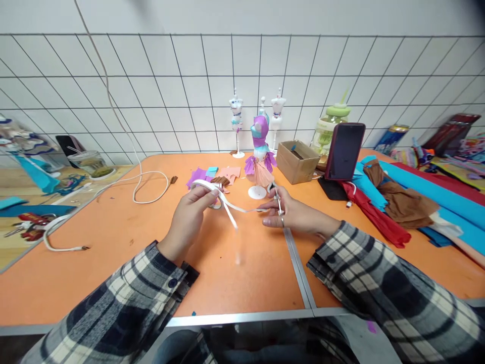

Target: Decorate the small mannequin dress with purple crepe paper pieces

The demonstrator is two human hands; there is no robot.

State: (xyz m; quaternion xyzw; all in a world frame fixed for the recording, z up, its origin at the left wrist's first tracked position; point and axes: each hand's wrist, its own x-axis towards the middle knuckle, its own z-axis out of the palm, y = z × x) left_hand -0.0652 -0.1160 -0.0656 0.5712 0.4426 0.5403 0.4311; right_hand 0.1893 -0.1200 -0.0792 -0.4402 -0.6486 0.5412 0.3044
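My left hand (pixel 191 217) pinches a roll of white tape (pixel 202 185) between thumb and fingers. A loose strip (pixel 230 216) hangs from it, and another length of the tape stretches across to my right hand (pixel 286 212). That hand is closed around a slim metal tool, apparently scissors (pixel 279 200), partly hidden by the fingers; the tape reaches its fingertips. A blurred pale scrap (pixel 238 255) shows below the strip. Just beyond my hands stands a small mannequin (pixel 260 146) in a purple top and peach skirt, on a white round base.
Fabric scraps (pixel 200 177) lie left of the mannequin. Behind are more small mannequins (pixel 236 116). To the right stand a cardboard box (pixel 297 164), a phone (pixel 345 151), a green-lidded jar (pixel 333 124) and piled cloth (pixel 405 194). A white cable (pixel 140 174) lies left.
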